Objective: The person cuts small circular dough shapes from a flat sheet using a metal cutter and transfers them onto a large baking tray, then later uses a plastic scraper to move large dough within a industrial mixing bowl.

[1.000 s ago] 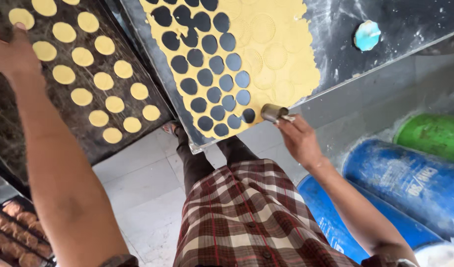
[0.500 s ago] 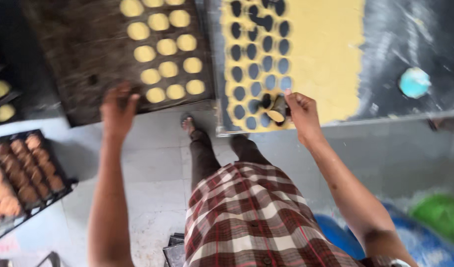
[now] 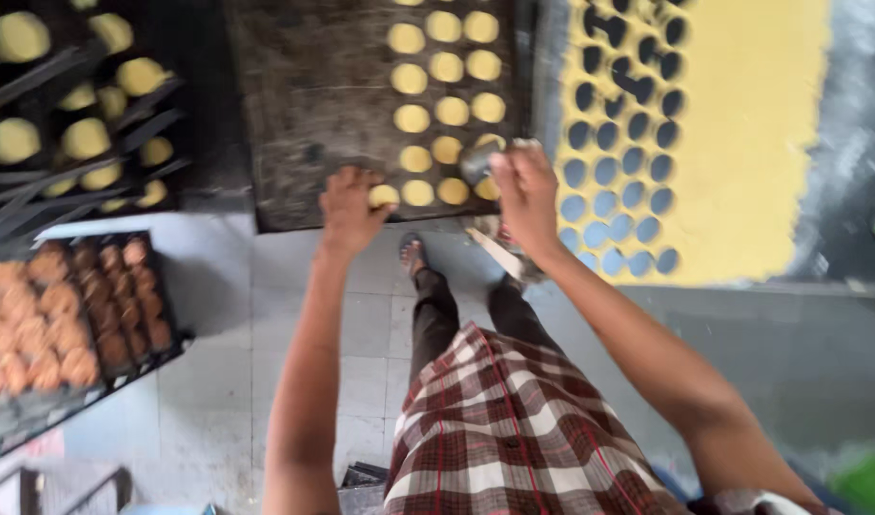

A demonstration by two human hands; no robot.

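The left hand (image 3: 350,205) rests its curled fingers on a round yellow dough disc (image 3: 383,195) at the near edge of a dark baking tray (image 3: 313,105). The right hand (image 3: 525,186) is closed around a small metal cutter (image 3: 477,162), held over the tray's near right corner, just beside the rows of dough discs (image 3: 444,67) beyond both hands. To the right of the right hand, a yellow dough sheet (image 3: 752,133) full of round cut-out holes lies on the surface (image 3: 857,191). Far left of the left hand, a tray of browned biscuits (image 3: 65,315) sits low, with racks of pale rounds (image 3: 84,114) above it.
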